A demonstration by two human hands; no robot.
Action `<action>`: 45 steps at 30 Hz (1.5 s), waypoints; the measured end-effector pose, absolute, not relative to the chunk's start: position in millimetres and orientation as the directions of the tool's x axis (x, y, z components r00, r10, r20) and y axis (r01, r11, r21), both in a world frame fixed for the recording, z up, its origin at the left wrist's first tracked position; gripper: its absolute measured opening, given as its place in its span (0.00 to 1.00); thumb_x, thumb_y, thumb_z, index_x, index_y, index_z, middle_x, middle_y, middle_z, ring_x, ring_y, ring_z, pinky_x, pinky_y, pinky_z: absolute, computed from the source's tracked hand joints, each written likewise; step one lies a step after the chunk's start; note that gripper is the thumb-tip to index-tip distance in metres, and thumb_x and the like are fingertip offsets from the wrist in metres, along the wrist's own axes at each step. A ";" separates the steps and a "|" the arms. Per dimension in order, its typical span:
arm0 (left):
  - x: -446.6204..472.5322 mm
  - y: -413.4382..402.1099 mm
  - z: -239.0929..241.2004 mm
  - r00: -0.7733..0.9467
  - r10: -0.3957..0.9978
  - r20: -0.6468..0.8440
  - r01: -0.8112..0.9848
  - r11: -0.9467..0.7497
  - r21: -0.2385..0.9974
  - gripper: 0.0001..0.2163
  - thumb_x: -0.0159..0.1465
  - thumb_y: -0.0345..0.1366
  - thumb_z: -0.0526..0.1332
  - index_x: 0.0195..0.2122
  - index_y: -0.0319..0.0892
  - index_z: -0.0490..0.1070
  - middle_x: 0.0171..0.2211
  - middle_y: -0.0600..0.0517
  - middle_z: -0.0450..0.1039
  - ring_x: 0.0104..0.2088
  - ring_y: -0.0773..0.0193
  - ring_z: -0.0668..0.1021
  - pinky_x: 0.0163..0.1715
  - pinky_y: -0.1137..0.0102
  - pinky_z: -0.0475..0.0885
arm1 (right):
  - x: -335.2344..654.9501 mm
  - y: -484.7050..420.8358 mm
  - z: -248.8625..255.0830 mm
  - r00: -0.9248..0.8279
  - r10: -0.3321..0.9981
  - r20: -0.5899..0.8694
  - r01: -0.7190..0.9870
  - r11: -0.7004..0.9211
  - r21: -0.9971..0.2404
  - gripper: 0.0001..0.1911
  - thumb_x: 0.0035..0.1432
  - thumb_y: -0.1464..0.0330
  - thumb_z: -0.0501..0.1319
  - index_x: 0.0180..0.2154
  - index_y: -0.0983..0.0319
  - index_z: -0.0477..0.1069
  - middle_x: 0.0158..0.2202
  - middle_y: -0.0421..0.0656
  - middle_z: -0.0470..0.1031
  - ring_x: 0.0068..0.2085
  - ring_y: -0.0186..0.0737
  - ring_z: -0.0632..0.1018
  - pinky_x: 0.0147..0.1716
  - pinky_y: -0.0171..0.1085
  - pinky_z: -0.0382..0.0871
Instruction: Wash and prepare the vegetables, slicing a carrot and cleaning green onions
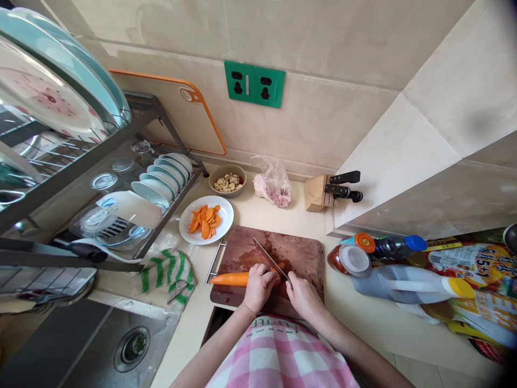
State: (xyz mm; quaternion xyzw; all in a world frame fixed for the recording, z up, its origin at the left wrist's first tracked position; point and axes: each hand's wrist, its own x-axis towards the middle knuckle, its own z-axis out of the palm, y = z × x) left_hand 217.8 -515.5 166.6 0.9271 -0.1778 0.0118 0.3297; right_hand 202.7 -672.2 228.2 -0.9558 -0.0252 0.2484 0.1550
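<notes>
- L hand [258,285]: fingers curled closed on carrot [229,278], pinning it so it can't roll.
- Carrot pos.: crosswise on near-left of cutting board [301,253], tip past left edge.
- R hand [302,293]: fingers closed round knife [270,260] handle; blade angled over carrot, beside L knuckles.
- Behind board: plate [226,215] w/ carrot slices [205,221] on bench [291,218], within reach.

Head-worn view, steeply down onto near counter [258,215]
</notes>
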 end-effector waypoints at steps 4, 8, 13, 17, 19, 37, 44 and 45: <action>218.1 -514.3 166.8 0.931 -0.333 0.152 -0.351 -0.696 0.626 0.10 0.63 0.38 0.55 0.33 0.47 0.76 0.30 0.50 0.68 0.35 0.62 0.67 0.37 0.66 0.62 | 197.7 -678.5 238.9 0.886 0.161 -0.435 0.012 -0.945 -0.326 0.09 0.63 0.70 0.46 0.38 0.61 0.64 0.31 0.45 0.78 0.33 0.41 0.79 0.26 0.32 0.58; 218.0 -514.8 167.4 0.932 -0.332 0.144 -0.347 -0.707 0.616 0.10 0.64 0.38 0.54 0.33 0.48 0.76 0.29 0.50 0.67 0.35 0.61 0.67 0.36 0.66 0.62 | 195.5 -675.4 239.7 0.871 0.162 -0.465 0.004 -0.946 -0.323 0.09 0.62 0.70 0.46 0.40 0.61 0.64 0.32 0.47 0.77 0.34 0.41 0.79 0.28 0.33 0.60; 217.6 -513.3 166.8 0.929 -0.334 0.157 -0.356 -0.702 0.616 0.11 0.64 0.39 0.55 0.32 0.47 0.76 0.29 0.50 0.67 0.34 0.62 0.67 0.36 0.67 0.62 | 204.1 -666.6 226.9 0.871 0.122 -0.476 -0.035 -0.951 -0.307 0.10 0.62 0.70 0.47 0.41 0.62 0.64 0.34 0.48 0.78 0.36 0.42 0.79 0.29 0.33 0.61; 217.7 -511.5 167.9 0.922 -0.345 0.176 -0.373 -0.673 0.638 0.11 0.64 0.38 0.54 0.32 0.47 0.76 0.29 0.50 0.67 0.34 0.63 0.67 0.36 0.67 0.63 | 201.4 -672.6 232.5 0.882 0.160 -0.443 0.002 -0.942 -0.335 0.08 0.62 0.70 0.47 0.39 0.61 0.64 0.33 0.46 0.78 0.35 0.40 0.79 0.29 0.32 0.60; 217.8 -511.6 168.9 0.923 -0.346 0.170 -0.371 -0.674 0.639 0.11 0.64 0.39 0.54 0.33 0.48 0.77 0.29 0.50 0.67 0.34 0.62 0.67 0.36 0.67 0.63 | 196.4 -676.2 238.2 0.883 0.171 -0.437 0.017 -0.942 -0.335 0.09 0.63 0.70 0.46 0.39 0.61 0.64 0.32 0.45 0.78 0.34 0.40 0.79 0.28 0.32 0.60; 217.4 -509.8 167.6 0.916 -0.361 0.174 -0.384 -0.668 0.637 0.12 0.65 0.38 0.53 0.35 0.47 0.76 0.29 0.50 0.67 0.34 0.62 0.67 0.36 0.66 0.64 | 192.4 -674.1 238.7 0.873 0.171 -0.456 0.016 -0.946 -0.323 0.10 0.63 0.70 0.46 0.40 0.61 0.65 0.32 0.46 0.78 0.34 0.40 0.79 0.28 0.32 0.60; 216.3 -507.3 166.8 0.907 -0.369 0.205 -0.410 -0.659 0.630 0.11 0.64 0.36 0.54 0.33 0.46 0.76 0.28 0.50 0.66 0.34 0.63 0.66 0.36 0.69 0.63 | 202.3 -664.0 228.2 0.875 0.140 -0.463 -0.015 -0.949 -0.316 0.11 0.62 0.69 0.47 0.41 0.61 0.65 0.34 0.47 0.78 0.36 0.42 0.79 0.30 0.33 0.61; 216.1 -507.1 167.0 0.906 -0.370 0.206 -0.412 -0.657 0.631 0.11 0.64 0.36 0.54 0.33 0.45 0.76 0.28 0.50 0.66 0.34 0.63 0.66 0.35 0.69 0.63 | 202.4 -665.7 231.0 0.873 0.150 -0.464 -0.012 -0.945 -0.327 0.10 0.62 0.69 0.47 0.41 0.61 0.66 0.34 0.46 0.78 0.36 0.41 0.79 0.30 0.33 0.61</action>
